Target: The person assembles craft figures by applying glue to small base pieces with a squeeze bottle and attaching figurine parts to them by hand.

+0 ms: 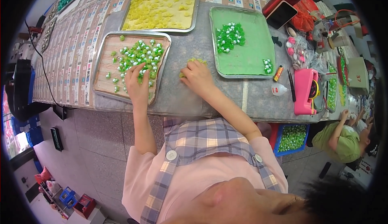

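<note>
My left hand (138,81) reaches over a metal-rimmed tray (106,56) on the left, its fingers bent down among small green pieces with white tops (139,54). The fingertips are drawn together there, and what lies between them is hidden. My right hand (197,77) rests on the grey tabletop between the trays. Its fingers curl over a small cluster of yellow-green pieces (198,60), which show past the fingertips and beside the thumb.
Behind is a tray of yellow petal-like pieces (161,7). To the right, a green-lined tray (244,60) holds two groups of green-and-white pieces. Beside it are a small white bottle (279,89), a pink device (304,90) and a phone (281,14). Another person (341,139) sits far right.
</note>
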A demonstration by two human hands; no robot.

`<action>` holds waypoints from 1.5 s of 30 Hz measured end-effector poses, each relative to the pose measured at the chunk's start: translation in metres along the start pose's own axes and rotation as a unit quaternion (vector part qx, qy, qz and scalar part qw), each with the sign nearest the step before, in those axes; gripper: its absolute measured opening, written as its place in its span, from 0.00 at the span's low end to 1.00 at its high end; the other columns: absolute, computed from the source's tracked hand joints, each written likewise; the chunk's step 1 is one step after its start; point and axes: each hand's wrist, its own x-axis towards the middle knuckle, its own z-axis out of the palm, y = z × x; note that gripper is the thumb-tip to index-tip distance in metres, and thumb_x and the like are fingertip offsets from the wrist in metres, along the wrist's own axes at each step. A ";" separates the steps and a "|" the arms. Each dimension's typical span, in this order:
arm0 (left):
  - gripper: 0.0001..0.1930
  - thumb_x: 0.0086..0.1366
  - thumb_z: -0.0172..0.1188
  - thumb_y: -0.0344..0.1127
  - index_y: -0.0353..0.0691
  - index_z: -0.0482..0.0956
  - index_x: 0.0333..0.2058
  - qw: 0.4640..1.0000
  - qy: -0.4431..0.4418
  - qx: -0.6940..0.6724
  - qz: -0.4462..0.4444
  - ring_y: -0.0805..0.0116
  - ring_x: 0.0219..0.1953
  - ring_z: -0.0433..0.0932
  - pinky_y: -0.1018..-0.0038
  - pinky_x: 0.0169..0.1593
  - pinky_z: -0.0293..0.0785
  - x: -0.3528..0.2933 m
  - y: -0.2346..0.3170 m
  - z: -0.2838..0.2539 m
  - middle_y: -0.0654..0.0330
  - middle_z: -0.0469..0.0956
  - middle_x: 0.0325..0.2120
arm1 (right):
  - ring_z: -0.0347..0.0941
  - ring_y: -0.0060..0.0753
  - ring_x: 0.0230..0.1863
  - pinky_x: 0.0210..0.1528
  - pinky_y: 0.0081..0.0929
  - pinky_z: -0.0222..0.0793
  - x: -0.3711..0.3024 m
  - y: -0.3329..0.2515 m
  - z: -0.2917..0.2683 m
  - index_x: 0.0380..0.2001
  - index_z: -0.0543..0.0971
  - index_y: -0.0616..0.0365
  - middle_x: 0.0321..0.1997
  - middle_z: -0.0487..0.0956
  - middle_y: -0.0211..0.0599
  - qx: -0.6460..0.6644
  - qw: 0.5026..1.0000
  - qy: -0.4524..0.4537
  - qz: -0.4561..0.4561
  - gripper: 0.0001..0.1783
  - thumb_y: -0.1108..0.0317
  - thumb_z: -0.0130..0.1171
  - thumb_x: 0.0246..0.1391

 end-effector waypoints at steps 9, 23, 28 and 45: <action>0.09 0.57 0.49 0.29 0.34 0.73 0.36 0.913 -0.140 -0.367 -0.107 0.79 0.27 0.71 0.85 0.31 0.65 -0.018 0.035 0.026 0.62 0.74 0.28 | 0.64 0.36 0.31 0.33 0.29 0.60 -0.003 -0.001 -0.033 0.22 0.73 0.55 0.25 0.68 0.33 0.118 0.990 0.050 0.061 0.09 0.67 0.60 0.32; 0.16 0.53 0.56 0.36 0.35 0.69 0.40 0.530 -0.393 -0.684 -0.312 0.74 0.36 0.71 0.78 0.41 0.68 -0.036 0.085 0.051 0.61 0.72 0.33 | 0.64 0.37 0.35 0.36 0.29 0.61 -0.036 -0.004 -0.076 0.27 0.73 0.55 0.32 0.70 0.33 0.164 0.975 0.138 0.060 0.13 0.71 0.60 0.31; 0.17 0.54 0.54 0.34 0.33 0.67 0.42 0.619 -0.386 -0.623 -0.282 0.74 0.35 0.71 0.81 0.40 0.69 -0.039 0.091 0.053 0.59 0.72 0.34 | 0.66 0.34 0.34 0.34 0.25 0.63 -0.046 0.001 -0.077 0.28 0.75 0.54 0.32 0.71 0.30 0.059 0.985 0.164 0.014 0.13 0.74 0.61 0.31; 0.15 0.54 0.52 0.28 0.37 0.66 0.42 0.452 -0.335 -0.739 -0.372 0.66 0.37 0.73 0.75 0.40 0.71 -0.043 0.077 0.058 0.58 0.73 0.32 | 0.66 0.29 0.35 0.38 0.23 0.61 -0.113 0.041 -0.145 0.34 0.71 0.62 0.34 0.71 0.35 -0.025 0.858 0.447 0.252 0.11 0.77 0.50 0.44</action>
